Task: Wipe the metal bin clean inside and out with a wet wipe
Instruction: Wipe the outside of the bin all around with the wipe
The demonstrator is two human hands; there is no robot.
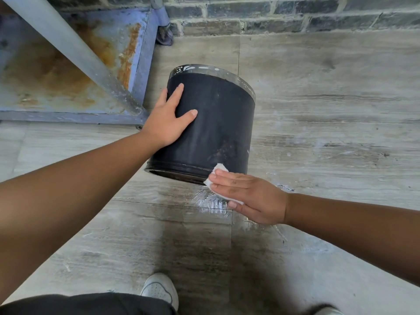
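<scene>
Metal bin (218, 123) tipped over the tiled floor (318, 110), open mouth toward the camera, left hand (169, 119) spread flat on its dark side, right hand (247, 196) with fingers straight pressing a white wet wipe (217, 178) against the bin's lower rim, white shoe (160, 289) below.

text: none legible — bin (211, 123) | labels: none; signs: none
</scene>
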